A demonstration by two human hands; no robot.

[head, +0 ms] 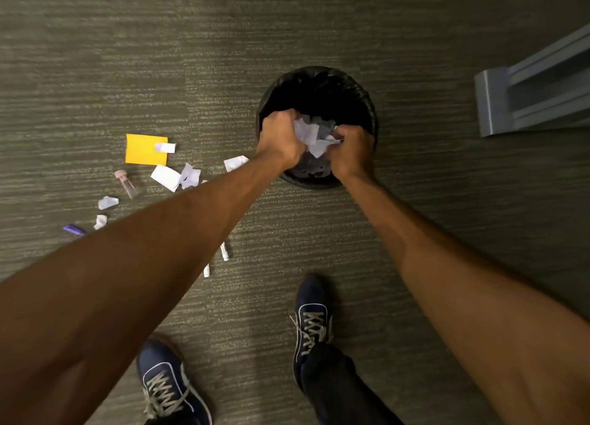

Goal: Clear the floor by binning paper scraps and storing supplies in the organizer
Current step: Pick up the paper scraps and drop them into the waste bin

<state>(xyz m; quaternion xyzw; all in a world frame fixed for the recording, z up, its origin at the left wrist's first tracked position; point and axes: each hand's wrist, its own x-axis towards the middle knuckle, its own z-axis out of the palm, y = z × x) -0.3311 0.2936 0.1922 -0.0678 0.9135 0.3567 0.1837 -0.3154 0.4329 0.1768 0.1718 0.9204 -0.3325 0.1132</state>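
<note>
Both hands are over the round black bin with its shiny black bag point(357, 89). The left hand point(281, 137) and the right hand point(351, 151) are each squeezed around a bunch of crumpled white paper point(308, 134). More white scraps point(166, 177) lie on the grey carpet point(127, 57) near a yellow sticky pad point(142, 153), a little clear bottle with a pink cap point(127, 183) and what may be a purple pen point(74, 230).

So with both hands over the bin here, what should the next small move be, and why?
Probably open both hands and let go: the left hand and right hand hold crumpled paper directly above the bin, while more scraps wait on the carpet.
</note>
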